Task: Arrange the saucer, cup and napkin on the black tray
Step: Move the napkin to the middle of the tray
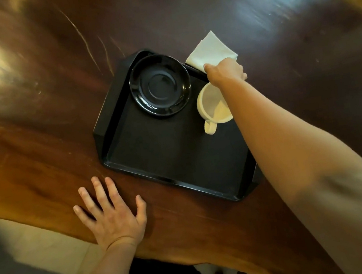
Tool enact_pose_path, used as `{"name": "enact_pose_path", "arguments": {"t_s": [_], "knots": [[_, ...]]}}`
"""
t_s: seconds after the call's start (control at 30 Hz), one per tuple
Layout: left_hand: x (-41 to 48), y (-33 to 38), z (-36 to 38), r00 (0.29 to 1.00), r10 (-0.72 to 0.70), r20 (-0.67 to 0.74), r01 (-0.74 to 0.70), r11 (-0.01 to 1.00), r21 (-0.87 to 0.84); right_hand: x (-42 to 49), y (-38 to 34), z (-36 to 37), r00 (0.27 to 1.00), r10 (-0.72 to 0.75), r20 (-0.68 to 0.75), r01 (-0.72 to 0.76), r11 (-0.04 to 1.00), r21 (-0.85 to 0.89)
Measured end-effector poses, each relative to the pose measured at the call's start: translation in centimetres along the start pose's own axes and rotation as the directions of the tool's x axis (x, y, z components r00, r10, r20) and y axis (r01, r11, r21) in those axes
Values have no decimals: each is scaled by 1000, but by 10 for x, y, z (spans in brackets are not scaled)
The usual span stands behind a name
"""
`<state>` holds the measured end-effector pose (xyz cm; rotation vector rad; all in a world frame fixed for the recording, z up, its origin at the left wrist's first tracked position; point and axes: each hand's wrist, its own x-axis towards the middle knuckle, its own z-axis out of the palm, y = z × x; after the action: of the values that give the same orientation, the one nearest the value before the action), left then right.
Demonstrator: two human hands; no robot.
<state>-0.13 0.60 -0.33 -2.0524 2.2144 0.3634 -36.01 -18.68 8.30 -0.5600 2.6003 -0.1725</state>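
From the head camera we look down on a dark wooden tabletop [37, 137] with the black tray [167, 161] lying slightly skewed in the middle. The black saucer [160, 85] sits in the tray's far left corner, flat and empty. The cream cup [211, 105] stands upright on the tray just right of the saucer, close to it (we cannot tell whether they touch), with its handle pointing toward the near side. The white napkin [211, 50] lies folded beyond the tray's far right corner, its near edge over the tray rim and the rest over the tabletop.

Our right hand [224, 71] reaches across the tray, above the cup, and its fingers are closed on the napkin's near edge; the forearm hides the cup's right side and the tray's right rim. Our left hand [114, 216] lies flat and released on the tabletop, fingers spread, just near of the tray's near left corner and holding nothing. The far tabletop is blurred, with bright reflections.
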Motion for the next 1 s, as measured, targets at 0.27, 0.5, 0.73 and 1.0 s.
{"name": "enact_pose_path", "arguments": {"t_s": [0.27,0.5,0.73,1.0], "knots": [[0,1,-2,1000,5,9,-5,1000,-3,4,-6,-2,993,122,1,-121,984,132],[0,2,-4,1000,8,6,-8,1000,-10,9,-5,-20,961,259,95,-270,807,525],[-1,1,-1,1000,10,-13,-10,1000,-2,-13,13,-54,957,183,223,-272,316,909],[1,2,1,1000,2,-19,-2,1000,1,-91,63,-51,925,-125,359,-368,-56,928]]}}
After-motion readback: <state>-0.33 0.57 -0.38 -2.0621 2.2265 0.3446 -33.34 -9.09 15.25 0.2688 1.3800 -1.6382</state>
